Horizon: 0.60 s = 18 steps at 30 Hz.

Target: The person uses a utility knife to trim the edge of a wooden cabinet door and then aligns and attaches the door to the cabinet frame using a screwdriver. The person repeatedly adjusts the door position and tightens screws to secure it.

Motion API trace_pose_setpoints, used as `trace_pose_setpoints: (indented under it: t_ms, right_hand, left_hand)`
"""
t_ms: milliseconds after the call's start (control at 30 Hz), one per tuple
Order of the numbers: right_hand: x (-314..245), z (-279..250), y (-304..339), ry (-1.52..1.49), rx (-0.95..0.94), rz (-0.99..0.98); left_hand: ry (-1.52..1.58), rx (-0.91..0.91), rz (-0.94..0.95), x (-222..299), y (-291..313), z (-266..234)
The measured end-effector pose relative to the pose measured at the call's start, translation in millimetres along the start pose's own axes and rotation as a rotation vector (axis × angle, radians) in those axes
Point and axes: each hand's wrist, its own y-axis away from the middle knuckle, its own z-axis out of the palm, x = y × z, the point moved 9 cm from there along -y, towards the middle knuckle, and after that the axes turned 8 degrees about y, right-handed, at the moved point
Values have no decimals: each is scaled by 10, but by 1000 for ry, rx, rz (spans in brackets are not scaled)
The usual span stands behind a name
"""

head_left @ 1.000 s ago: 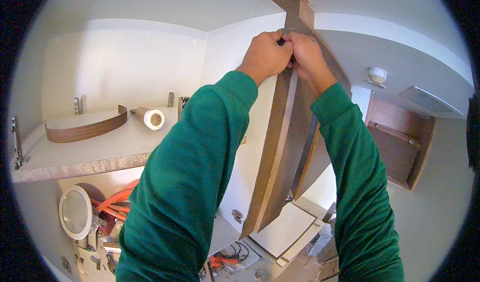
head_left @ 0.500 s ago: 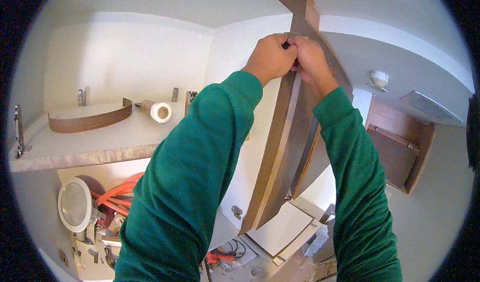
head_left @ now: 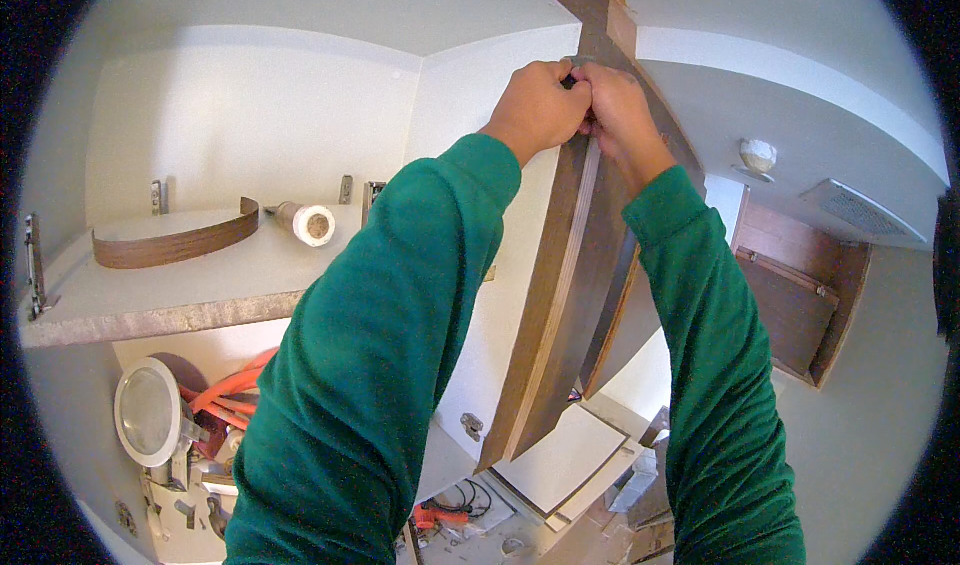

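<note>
Both my arms reach up to the top of a brown wood-faced cabinet panel [head_left: 543, 335], seen edge-on at centre. My left hand [head_left: 538, 107] is closed, its thumb and fingers pressed together at the panel's upper edge. Right beside it and touching, my right hand [head_left: 617, 108] is also closed, fingers curled down toward the panel. A small dark piece shows between the two hands, mostly hidden by the fingers, and I cannot tell its kind.
On the shelf [head_left: 200, 312] at left lie a curved strip of brown edging [head_left: 180, 247] and a sealant tube [head_left: 312, 225]. Below are a round white light fitting [head_left: 150, 412] and orange hoses [head_left: 235, 385]. White boards [head_left: 565, 460] and an orange tool [head_left: 440, 515] lie low at centre.
Both hands have shifted very slightly up and left along the panel's top. Their closed grips look the same.
</note>
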Motion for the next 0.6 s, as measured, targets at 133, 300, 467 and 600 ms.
trace_pose_setpoints:
  t_ms: [133,300,467,600]
  right_hand:
    - [89,-37,-60,-92,13,54]
    - [113,-63,-66,-84,47,57]
    - [49,-33,-105,-29,39,47]
    - [127,-153,-339,201,20,-77]
  left_hand:
    - [-35,8,13,56,5,2]
    - [-8,-42,-31,94,54,18]
    - [0,5,15,11,-49,0]
    - [2,35,43,24,-117,36]
